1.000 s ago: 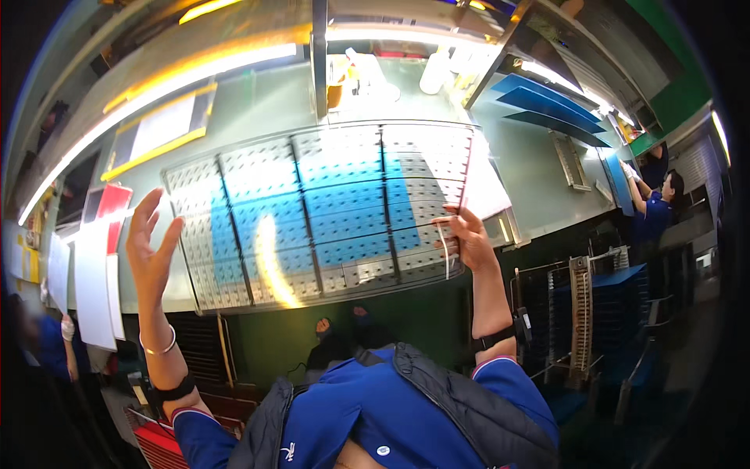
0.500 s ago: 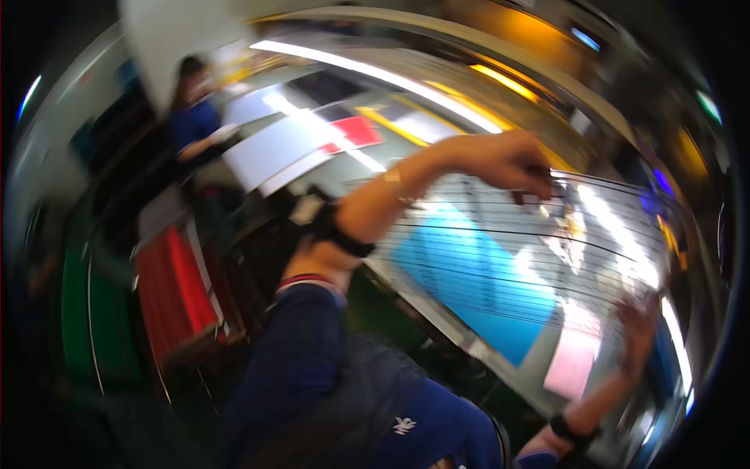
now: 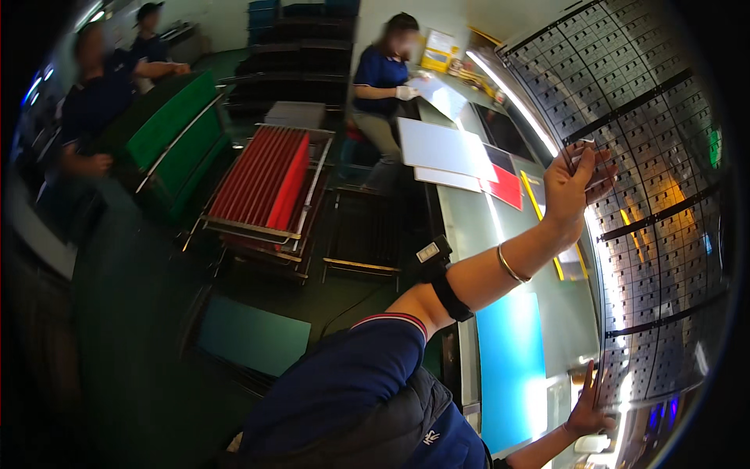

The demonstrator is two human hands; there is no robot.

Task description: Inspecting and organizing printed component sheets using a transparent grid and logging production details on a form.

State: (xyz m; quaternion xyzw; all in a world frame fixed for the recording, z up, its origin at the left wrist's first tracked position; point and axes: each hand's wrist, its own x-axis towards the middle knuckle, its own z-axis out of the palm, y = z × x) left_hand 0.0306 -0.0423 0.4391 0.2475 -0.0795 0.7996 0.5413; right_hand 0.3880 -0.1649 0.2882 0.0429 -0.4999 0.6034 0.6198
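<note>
- Workbench, grey-green and long, is taken as the landmark; its near end is partly covered by a blue sheet.
- Grid panel, see-through, crossed by dark bars and dotted with small slots, is held up at the right side of the workbench, tilted, with its right edge lost toward the dark rim of the view. As far as can be judged, its lifting is done, since its weight seems borne by the hands; its release is not yet made. What else is left cannot be told.
- Wire rack, filled with red panels, is stood left of the workbench, well apart from it.
- Co-worker is seen at the far end of the workbench, where a pale sheet is handled with a gloved hand.
- Blue sheet is laid flat on the near part of the workbench, apart from the grid panel.
- White sheets are laid overlapping on the workbench's far part, reaching past its left edge.
- Left hand is raised above the workbench's right side, its fingers curled on the grid panel's edge, which is gripped.
- Right hand is placed beyond the workbench's near right side, fingers spread, at the panel's lower corner; whether anything is gripped cannot be told.
</note>
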